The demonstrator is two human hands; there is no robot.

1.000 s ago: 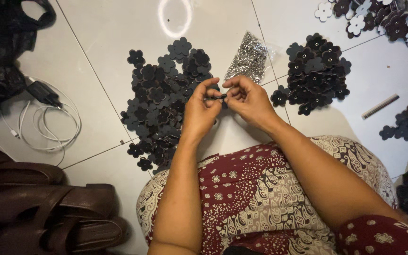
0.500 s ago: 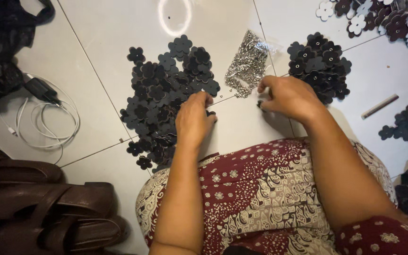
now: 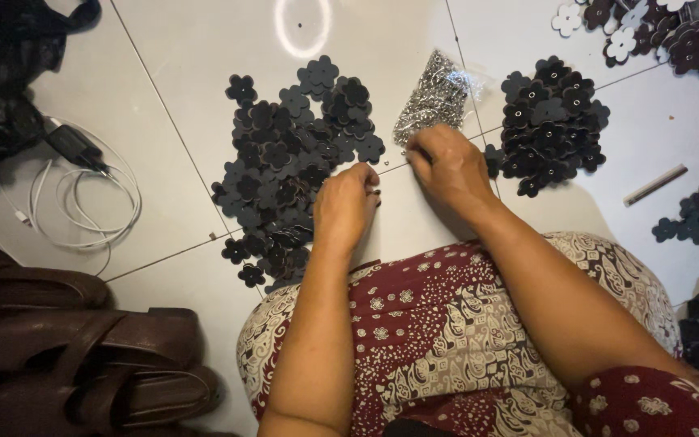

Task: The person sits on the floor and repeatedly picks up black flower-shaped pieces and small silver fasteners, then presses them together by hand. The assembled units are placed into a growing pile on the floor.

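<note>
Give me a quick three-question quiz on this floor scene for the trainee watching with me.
1. True or false: the right hand reaches the heap of small silver metal parts.
2. Which pile is the left hand touching: A) the big pile of black flower cutouts, B) the white cable, C) the brown sandals?
3. What surface do the piles lie on?

Key: 1 true; 2 A; 3 pale floor tiles.

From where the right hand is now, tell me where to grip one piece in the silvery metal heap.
Pinch a loose piece at the silvery metal heap's near edge, coming from above beside the right hand. There the pieces thin out on the floor tile.
</note>
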